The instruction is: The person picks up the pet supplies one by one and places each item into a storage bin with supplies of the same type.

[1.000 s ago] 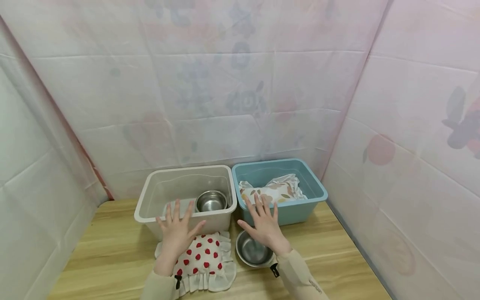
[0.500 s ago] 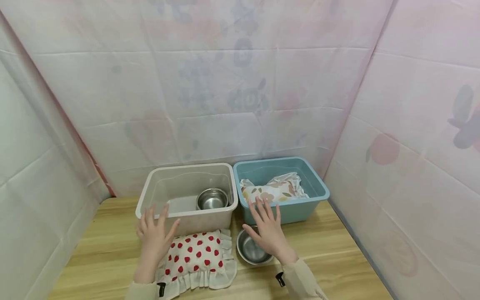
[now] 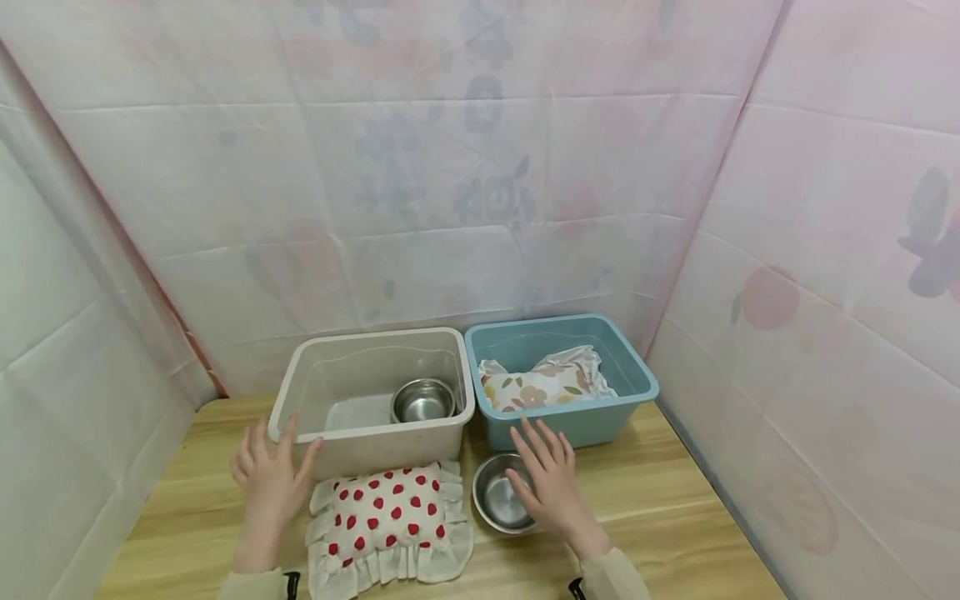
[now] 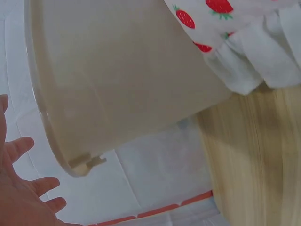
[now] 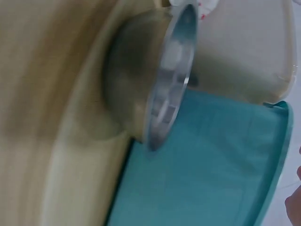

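My left hand (image 3: pixel 272 482), fingers spread and holding nothing, hovers by the front left corner of the beige bin (image 3: pixel 360 447). To its right on the table lies a small strawberry-print pillow (image 3: pixel 390 512) with a white ruffle. My right hand (image 3: pixel 553 487) is also spread and holds nothing; it is over the right side of a steel bowl (image 3: pixel 498 498) and covers part of it. In the right wrist view the bowl (image 5: pixel 136 75) stands on the table before the blue bin (image 5: pixel 202 165). Whether the right fingers touch the bowl cannot be told.
A second steel bowl (image 3: pixel 422 402) sits inside the beige bin at its right. The blue bin (image 3: pixel 558 429) beside it holds a flower-print pillow (image 3: pixel 547 383). Patterned cloth walls (image 3: pixel 480 208) enclose the wooden table (image 3: pixel 675 517) at the back and sides.
My left hand has moved left, off the strawberry pillow, which now shows fully. The right hand has drawn slightly back and right. Bins, bowls and pillows stay where they were.
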A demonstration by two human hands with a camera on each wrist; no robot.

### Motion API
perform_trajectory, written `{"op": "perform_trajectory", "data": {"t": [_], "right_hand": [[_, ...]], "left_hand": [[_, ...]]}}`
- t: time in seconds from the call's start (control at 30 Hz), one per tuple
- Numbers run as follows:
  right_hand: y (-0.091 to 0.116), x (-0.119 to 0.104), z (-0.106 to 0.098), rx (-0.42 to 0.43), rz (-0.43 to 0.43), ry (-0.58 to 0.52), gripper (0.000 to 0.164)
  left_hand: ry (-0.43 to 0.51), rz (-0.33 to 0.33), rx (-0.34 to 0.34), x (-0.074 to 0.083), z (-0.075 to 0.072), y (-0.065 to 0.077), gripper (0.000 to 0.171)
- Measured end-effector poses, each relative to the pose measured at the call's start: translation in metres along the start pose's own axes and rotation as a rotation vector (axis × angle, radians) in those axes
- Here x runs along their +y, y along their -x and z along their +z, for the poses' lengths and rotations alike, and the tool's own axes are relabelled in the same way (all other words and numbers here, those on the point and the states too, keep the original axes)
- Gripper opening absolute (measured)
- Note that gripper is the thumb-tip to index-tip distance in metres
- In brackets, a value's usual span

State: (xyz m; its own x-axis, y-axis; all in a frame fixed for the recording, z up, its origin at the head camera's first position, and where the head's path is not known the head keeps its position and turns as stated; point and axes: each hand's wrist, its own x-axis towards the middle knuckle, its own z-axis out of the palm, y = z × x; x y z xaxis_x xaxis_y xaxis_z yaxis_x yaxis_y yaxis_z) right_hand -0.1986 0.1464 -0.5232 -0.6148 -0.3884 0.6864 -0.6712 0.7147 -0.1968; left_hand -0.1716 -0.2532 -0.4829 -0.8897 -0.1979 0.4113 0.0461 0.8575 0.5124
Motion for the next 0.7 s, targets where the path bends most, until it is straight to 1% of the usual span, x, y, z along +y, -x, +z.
{"op": "perform_trajectory", "data": {"t": [0.2, 0.4, 0.53, 0.7], "right_hand": [[0.014, 0.006, 0.003, 0.034, -0.017, -0.021, 0.059], [0.027, 0.016, 0.009, 0.038, -0.014, -0.031, 0.057], [0.035, 0.020, 0.011, 0.003, 0.020, -0.035, 0.053], [0.044, 0.023, 0.012, -0.095, 0.087, -0.034, 0.053]], "left_hand": [[-0.017, -0.028, -0.016, -0.011, -0.006, -0.004, 0.059], [-0.017, -0.049, -0.043, -0.018, -0.008, -0.009, 0.063], [-0.006, -0.062, -0.080, -0.023, -0.007, -0.012, 0.065], [0.022, -0.095, -0.120, -0.029, -0.005, -0.014, 0.066]]}}
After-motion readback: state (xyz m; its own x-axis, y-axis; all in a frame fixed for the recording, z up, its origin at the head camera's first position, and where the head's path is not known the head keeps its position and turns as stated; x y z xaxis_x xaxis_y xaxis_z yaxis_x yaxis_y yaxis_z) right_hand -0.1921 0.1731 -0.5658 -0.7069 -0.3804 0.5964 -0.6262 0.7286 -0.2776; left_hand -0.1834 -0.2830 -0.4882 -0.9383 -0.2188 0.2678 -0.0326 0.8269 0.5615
